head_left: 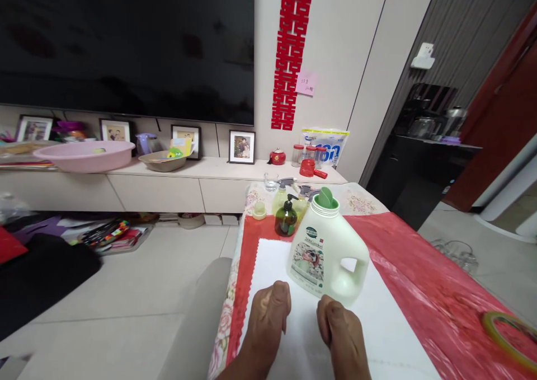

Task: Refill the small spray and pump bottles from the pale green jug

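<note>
A white detergent jug with a green cap and a side handle stands on a white sheet on the table. My left hand rests on the sheet just in front of the jug, fingers curled under in a loose fist with nothing in them. My right hand lies beside it, also curled shut and holding nothing, its knuckles close to the jug's base. Behind the jug stand a dark green pump bottle and yellow-green spray bottles.
A red cloth covers the table; a green tape roll lies at its right. A small glass and a small lidded jar sit at the far end. Beyond are a low cabinet with a pink basin, framed photos and a large dark screen. Clutter lies on the floor at left.
</note>
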`<move>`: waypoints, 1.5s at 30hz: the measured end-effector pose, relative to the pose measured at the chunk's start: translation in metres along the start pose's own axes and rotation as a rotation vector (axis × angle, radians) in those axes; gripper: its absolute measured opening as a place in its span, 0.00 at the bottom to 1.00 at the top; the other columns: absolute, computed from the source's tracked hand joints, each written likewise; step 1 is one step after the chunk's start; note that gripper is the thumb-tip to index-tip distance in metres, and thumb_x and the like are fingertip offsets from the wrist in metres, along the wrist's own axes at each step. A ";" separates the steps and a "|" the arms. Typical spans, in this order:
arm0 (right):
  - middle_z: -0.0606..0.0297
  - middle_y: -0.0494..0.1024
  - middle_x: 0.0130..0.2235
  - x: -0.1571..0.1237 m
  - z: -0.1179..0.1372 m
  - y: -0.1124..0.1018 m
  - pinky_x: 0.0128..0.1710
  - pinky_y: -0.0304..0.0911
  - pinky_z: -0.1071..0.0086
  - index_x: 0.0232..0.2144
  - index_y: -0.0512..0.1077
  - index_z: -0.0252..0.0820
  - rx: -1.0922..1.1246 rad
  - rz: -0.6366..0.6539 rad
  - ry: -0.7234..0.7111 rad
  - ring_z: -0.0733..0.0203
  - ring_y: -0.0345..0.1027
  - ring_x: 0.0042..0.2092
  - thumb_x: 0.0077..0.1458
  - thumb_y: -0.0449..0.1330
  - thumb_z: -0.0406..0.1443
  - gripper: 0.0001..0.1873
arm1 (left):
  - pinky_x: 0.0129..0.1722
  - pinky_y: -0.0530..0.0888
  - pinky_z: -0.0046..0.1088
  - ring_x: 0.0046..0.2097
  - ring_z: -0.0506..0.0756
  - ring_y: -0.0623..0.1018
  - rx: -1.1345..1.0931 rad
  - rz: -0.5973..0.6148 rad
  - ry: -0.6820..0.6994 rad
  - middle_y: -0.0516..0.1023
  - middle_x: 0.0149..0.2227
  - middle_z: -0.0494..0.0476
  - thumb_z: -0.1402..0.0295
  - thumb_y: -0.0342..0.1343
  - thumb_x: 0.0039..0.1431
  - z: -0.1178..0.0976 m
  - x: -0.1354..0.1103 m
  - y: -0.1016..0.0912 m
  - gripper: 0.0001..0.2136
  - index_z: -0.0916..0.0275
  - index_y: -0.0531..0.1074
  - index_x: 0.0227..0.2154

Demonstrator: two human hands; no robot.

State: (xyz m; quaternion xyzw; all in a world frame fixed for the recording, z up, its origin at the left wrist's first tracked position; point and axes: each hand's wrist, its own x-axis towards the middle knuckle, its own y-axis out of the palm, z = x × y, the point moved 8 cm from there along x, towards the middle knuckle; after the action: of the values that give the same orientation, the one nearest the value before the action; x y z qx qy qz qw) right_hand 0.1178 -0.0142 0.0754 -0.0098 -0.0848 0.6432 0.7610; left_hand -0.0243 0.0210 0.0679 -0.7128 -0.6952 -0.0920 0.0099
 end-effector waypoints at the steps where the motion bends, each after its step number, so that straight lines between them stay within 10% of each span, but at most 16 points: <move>1: 0.67 0.50 0.22 0.000 0.000 0.001 0.32 0.41 0.69 0.20 0.52 0.38 -0.003 -0.003 0.006 0.67 0.45 0.27 0.65 0.43 0.67 0.41 | 0.25 0.55 0.31 0.21 0.49 0.59 -0.004 0.004 0.000 0.56 0.15 0.47 0.38 0.42 0.64 -0.001 0.000 0.000 0.33 0.57 0.56 0.13; 45: 0.66 0.53 0.23 0.000 -0.002 0.010 0.33 0.43 0.69 0.21 0.52 0.38 -0.016 0.024 0.033 0.67 0.47 0.28 0.66 0.44 0.64 0.38 | 0.25 0.60 0.30 0.21 0.50 0.61 0.071 0.050 -0.055 0.56 0.14 0.47 0.36 0.40 0.63 0.011 0.000 0.005 0.33 0.57 0.57 0.13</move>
State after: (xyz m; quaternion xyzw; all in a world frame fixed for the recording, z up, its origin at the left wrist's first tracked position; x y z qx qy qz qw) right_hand 0.1087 -0.0124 0.0718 -0.0275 -0.0772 0.6514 0.7542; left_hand -0.0182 0.0227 0.0578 -0.7315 -0.6799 -0.0474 0.0186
